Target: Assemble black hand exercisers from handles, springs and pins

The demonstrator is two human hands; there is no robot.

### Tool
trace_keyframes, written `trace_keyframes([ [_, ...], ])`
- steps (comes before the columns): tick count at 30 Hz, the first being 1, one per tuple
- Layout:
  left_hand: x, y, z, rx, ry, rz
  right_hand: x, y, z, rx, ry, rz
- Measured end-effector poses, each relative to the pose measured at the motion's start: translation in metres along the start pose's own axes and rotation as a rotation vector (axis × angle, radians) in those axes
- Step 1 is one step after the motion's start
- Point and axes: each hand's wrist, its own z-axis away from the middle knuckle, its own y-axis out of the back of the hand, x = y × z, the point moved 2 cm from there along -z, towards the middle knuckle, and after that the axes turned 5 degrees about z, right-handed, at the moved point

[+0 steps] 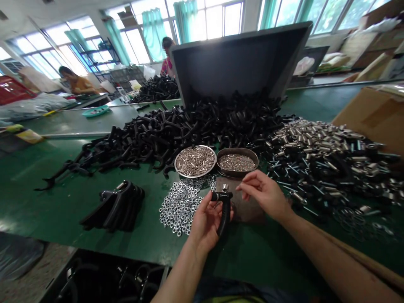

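My left hand (pixel 206 223) is closed around a curved black plastic handle (pixel 224 212), holding it upright over the green table. A small metal sleeve sits on top of the handle's head. My right hand (pixel 263 193) hovers just to the right of that head with thumb and fingers pinched together; whether anything is in them I cannot make out. Just beyond the hands stand two round metal dishes, one with small metal pins (pixel 195 160), one with tiny metal parts (pixel 237 162). A patch of loose silver washers (pixel 181 204) lies left of my left hand.
A big heap of black handles (pixel 189 126) spills from a tipped grey bin (pixel 240 63). Metal sleeves and screws (pixel 322 147) are piled at the right. Stacked finished handles (pixel 116 206) lie at the left. A cardboard box (pixel 375 113) is far right. Two people work at the back table.
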Motion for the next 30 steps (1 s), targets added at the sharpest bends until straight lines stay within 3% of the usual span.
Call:
trace_keyframes([
  [3,-0.004,-0.003,0.000,-0.011,0.006,0.013,0.003,-0.009,0.016,-0.019,0.004,0.054],
  [8,-0.008,-0.003,0.001,-0.019,0.006,-0.029,0.001,-0.012,0.015,0.012,0.183,0.204],
  [13,-0.008,-0.001,-0.001,-0.032,-0.026,-0.076,0.001,-0.009,0.013,-0.013,0.183,0.263],
  [18,-0.011,-0.001,-0.004,0.011,-0.102,-0.219,0.003,-0.004,0.017,-0.005,0.213,0.372],
  [22,-0.007,-0.001,-0.006,-0.023,-0.150,-0.394,0.007,0.003,0.016,-0.045,0.279,0.469],
  [24,-0.003,-0.002,-0.008,-0.063,-0.117,-0.516,0.009,0.007,0.014,-0.100,0.393,0.582],
  [27,0.004,-0.009,-0.012,-0.130,-0.127,-0.788,0.014,0.014,0.010,-0.189,0.683,0.916],
  [30,0.006,-0.016,-0.016,-0.171,-0.349,-1.131,0.026,0.018,0.007,-0.240,0.958,1.202],
])
